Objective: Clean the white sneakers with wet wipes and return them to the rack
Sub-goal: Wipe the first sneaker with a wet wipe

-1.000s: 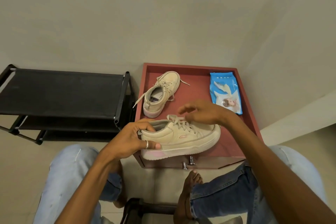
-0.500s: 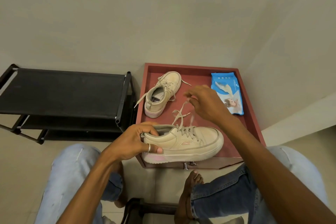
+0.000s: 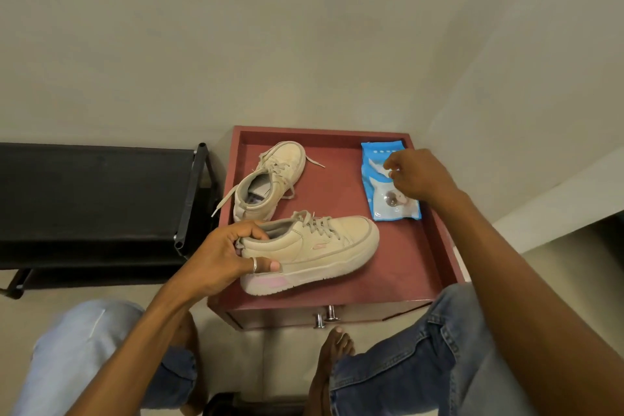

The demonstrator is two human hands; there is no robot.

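My left hand (image 3: pixel 226 257) grips the heel of a white sneaker (image 3: pixel 324 246) with a pink heel patch. The sneaker lies on its sole at the front of the red cabinet top (image 3: pixel 398 267), toe pointing right. The second white sneaker (image 3: pixel 273 176) rests at the back left of the same top, its laces loose. My right hand (image 3: pixel 418 176) is over the blue wet wipes pack (image 3: pixel 378 203) at the back right, fingers loosely curled at the pack's upper part. I cannot tell whether the fingertips touch the pack.
The black shoe rack (image 3: pixel 101 186) stands to the left of the cabinet, against the wall. A drawer with metal knobs (image 3: pixel 326 316) faces me below the red top. My knees in blue jeans and a bare foot (image 3: pixel 334 348) are close to the cabinet front.
My right hand let go of the near sneaker's lace and moved right and back to the wipes pack. The laces now lie on the shoe. My left hand kept its grip on the heel.
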